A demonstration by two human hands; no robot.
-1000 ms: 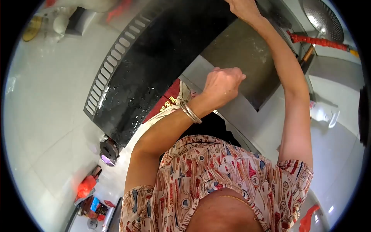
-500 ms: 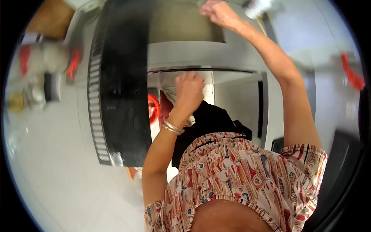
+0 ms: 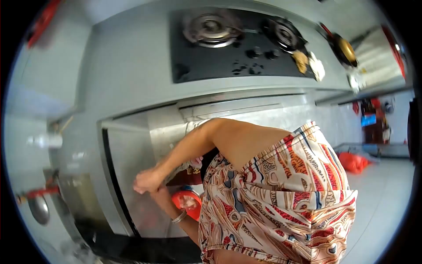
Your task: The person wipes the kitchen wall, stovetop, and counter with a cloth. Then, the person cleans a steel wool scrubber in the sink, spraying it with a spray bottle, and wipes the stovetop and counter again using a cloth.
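Note:
My right hand (image 3: 148, 180) is closed with curled fingers, beside a smooth grey panel (image 3: 127, 143) under the counter edge. What it holds, if anything, is hidden. My left hand (image 3: 161, 192) lies just behind and against it. Its fingers are covered by the right hand, and a bracelet (image 3: 180, 216) circles that wrist. Just beyond the left forearm is a red basin (image 3: 176, 199) with pale pieces in it, partly hidden by the arm and my patterned top.
A black gas hob (image 3: 198, 66) with two burners is set into the grey counter (image 3: 127, 66). Cloths (image 3: 316, 67) lie at its right edge, near a pan (image 3: 345, 50). A red bag (image 3: 353, 163) sits on the floor. At left are a white bottle (image 3: 46, 141) and a metal ladle (image 3: 39, 210).
The view has turned strongly, bringing the hob into sight. My right hand has come from far out over the counter to my left hand, and both are now together by the grey panel.

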